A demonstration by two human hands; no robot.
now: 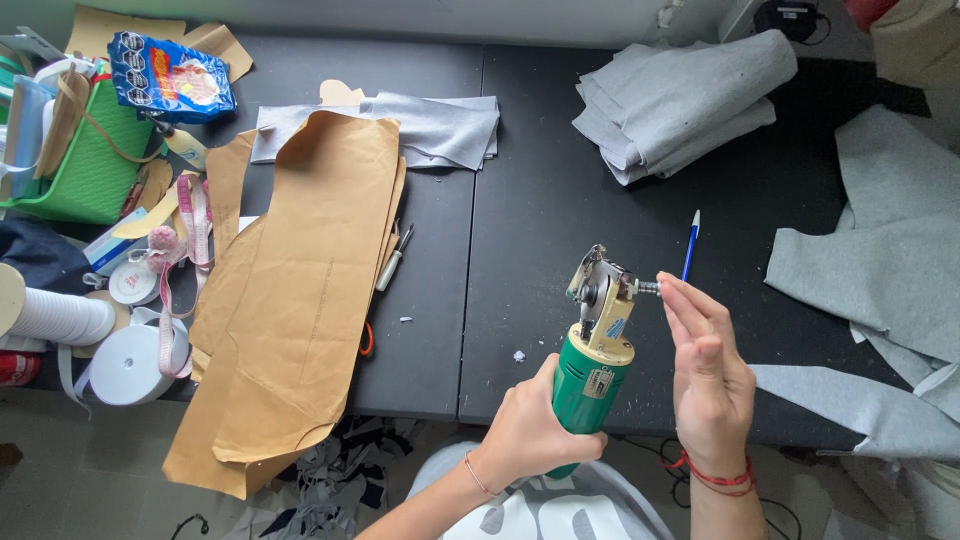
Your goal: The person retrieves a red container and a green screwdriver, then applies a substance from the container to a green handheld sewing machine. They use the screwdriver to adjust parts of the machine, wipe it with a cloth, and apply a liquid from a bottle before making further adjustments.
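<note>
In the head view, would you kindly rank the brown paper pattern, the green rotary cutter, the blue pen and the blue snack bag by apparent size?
1. Brown paper pattern
2. Green rotary cutter, though it is held nearer the camera
3. Blue snack bag
4. Blue pen

The cutter (597, 345) is standing nearly upright above the near edge of the black table, head end up and tilting slightly right. Its round green body is sitting in the left hand (530, 430), a label facing the camera. The cream and metal head is showing a round blade guard, and a threaded screw is sticking out rightward, touching the right hand's fingertips (672, 290).
</note>
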